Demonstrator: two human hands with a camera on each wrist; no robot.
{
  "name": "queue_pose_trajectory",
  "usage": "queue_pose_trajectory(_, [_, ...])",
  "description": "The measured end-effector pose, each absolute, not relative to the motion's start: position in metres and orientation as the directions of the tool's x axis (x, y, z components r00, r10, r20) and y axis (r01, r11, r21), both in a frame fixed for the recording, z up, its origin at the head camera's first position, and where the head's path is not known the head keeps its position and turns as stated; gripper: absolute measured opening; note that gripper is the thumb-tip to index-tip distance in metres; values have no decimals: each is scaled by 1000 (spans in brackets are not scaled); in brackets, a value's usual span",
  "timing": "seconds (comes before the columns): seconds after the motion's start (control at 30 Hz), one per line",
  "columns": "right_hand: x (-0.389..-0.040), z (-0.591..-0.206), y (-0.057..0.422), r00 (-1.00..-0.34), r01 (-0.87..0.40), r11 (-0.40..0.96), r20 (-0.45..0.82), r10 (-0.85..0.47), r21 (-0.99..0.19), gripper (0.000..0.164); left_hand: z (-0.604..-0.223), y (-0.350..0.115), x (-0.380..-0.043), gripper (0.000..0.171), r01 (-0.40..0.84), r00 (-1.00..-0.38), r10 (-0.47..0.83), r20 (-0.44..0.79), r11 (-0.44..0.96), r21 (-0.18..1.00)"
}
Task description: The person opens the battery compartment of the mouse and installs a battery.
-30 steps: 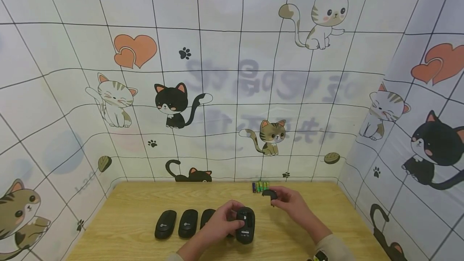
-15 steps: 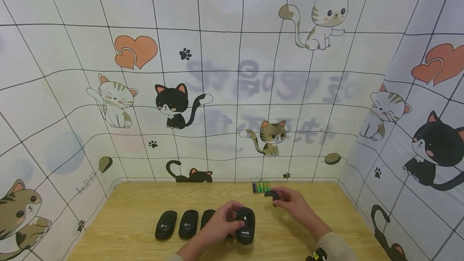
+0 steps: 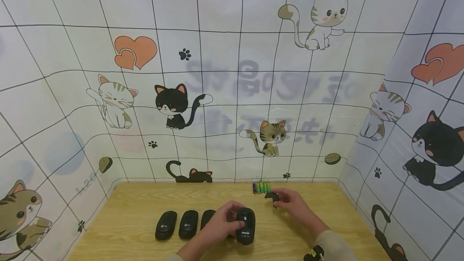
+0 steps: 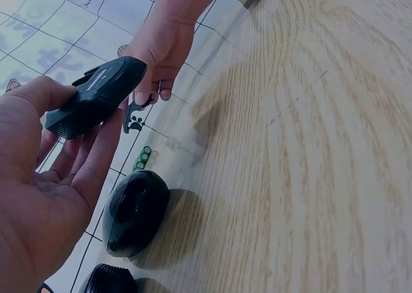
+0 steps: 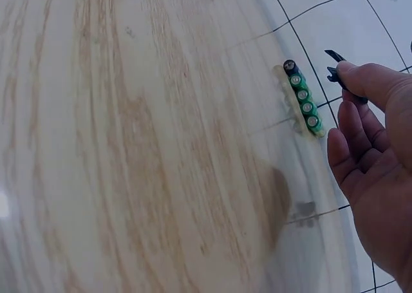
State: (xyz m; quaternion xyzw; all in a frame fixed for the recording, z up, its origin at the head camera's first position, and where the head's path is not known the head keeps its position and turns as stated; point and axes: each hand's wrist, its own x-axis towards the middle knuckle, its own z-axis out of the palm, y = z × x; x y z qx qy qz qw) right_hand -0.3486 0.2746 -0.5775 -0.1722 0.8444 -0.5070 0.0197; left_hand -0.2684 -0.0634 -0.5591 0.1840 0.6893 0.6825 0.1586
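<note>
My left hand (image 3: 222, 224) grips a black computer mouse (image 3: 245, 226) by its side, the underside with its label and open battery compartment turned up in the head view. In the left wrist view the mouse (image 4: 100, 90) rests between thumb and fingers, above the table. To the right, my right hand (image 3: 291, 204) pinches a small curved black battery cover (image 3: 272, 197) between thumb and fingers. The right wrist view shows the cover (image 5: 347, 84) edge-on. Just beyond that hand, several batteries (image 3: 261, 188) stand in a row, mostly green with one dark at the left end.
Several more black mice lie on the wooden table (image 3: 134, 200) to the left: one at the far left (image 3: 166, 225), another (image 3: 188, 224) beside it, and others partly behind my left hand. A cat-print curtain (image 3: 217, 51) hangs along the table's back edge.
My right hand has shifted slightly right and nearer with the battery cover, away from the batteries. The left hand and its mouse have stayed in place.
</note>
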Motion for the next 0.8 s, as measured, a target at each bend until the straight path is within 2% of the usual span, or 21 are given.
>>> queue_pose_trajectory(0.3, [-353, -585, 278, -946, -245, 453, 108, -307, -857, 44, -559, -62, -267, 40, 41, -884, 466, 32, 9, 999])
queue_pose_trajectory(0.53, [-355, -587, 276, -935, -275, 452, 127, -330, -849, 45, -562, -62, -268, 38, 47, -887, 460, 36, 13, 999])
queue_pose_trajectory(0.8, [-359, -592, 276, -945, -233, 447, 93, -314, -864, 46, -561, -63, -269, 38, 38, -888, 460, 27, 14, 999])
